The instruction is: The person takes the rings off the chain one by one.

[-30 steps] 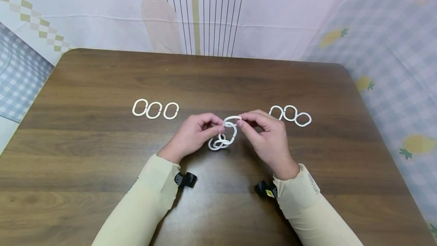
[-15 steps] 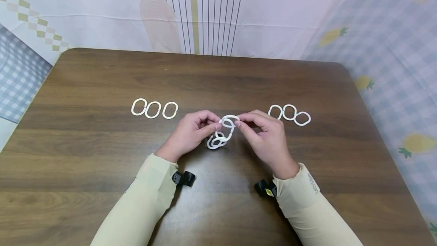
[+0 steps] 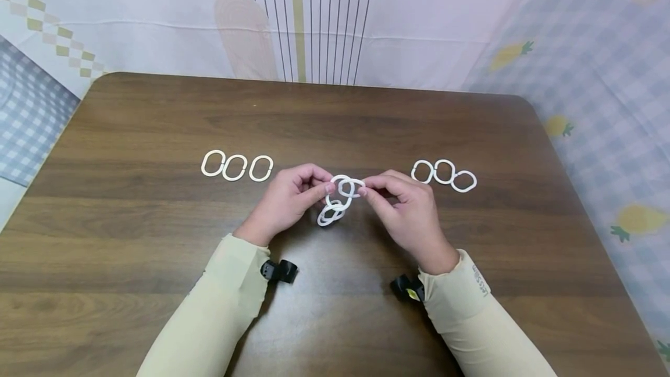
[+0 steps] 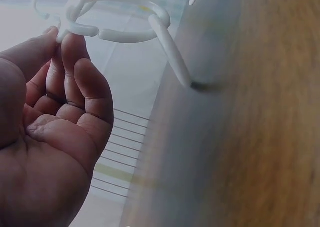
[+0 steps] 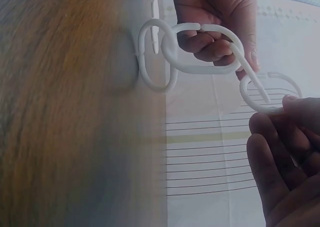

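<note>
White oval chain links, each with a small gap in one side, are between my hands above the table. My left hand pinches one link between thumb and fingertips. From it hangs a hooked link, with a further end link lower down, close to the tabletop. My right hand pinches another link by its side. This one overlaps the link in my left hand; whether they are fully joined is hard to tell. In the left wrist view my left hand partly hides the pinched part.
Three loose links lie in a row at the left of the brown wooden table. Three more links lie at the right, just beyond my right hand. A patterned cloth hangs behind the table.
The left hand has shifted slightly left and away from me, turning its link upright with the hanging links below. The link in my right hand now overlaps it from the right; the right hand barely moved.
</note>
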Action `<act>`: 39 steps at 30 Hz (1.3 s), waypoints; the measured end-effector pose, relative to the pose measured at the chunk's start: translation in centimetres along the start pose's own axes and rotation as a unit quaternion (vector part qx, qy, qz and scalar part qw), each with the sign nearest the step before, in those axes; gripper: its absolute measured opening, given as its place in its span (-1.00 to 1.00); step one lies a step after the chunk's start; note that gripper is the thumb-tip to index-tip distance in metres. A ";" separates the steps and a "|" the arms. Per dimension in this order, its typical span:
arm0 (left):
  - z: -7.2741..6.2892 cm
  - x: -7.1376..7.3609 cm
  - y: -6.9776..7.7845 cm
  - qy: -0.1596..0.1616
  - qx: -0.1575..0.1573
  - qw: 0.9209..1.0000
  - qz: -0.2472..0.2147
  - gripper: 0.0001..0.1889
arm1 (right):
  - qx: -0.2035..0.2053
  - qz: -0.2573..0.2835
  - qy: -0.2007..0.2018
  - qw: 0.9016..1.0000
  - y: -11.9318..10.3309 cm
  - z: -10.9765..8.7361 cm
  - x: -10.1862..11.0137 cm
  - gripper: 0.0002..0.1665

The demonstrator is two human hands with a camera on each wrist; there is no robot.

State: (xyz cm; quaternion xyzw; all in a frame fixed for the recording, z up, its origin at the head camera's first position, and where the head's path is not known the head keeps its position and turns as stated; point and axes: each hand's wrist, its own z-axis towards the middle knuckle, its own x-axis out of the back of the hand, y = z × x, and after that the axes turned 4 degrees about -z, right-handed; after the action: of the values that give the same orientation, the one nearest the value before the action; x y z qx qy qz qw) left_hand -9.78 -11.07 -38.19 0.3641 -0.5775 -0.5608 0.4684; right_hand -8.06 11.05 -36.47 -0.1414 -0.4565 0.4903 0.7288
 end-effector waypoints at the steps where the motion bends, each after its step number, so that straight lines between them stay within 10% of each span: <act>1: 0.0 0.1 0.1 0.001 0.001 1.000 0.000 -0.89 | 0.001 -0.002 -0.001 1.000 0.0 0.0 0.0 -0.89; 39: -0.1 1.2 0.5 0.020 -0.007 1.000 0.010 -0.84 | 0.032 -0.023 -0.003 0.999 0.5 0.0 -0.1 -0.89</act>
State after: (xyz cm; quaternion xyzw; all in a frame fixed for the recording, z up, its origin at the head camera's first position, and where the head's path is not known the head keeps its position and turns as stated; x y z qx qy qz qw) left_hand -9.99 -12.23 -37.58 0.3665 -0.5673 -0.5529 0.4880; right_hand -8.32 11.25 -36.86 -0.1057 -0.4462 0.4883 0.7424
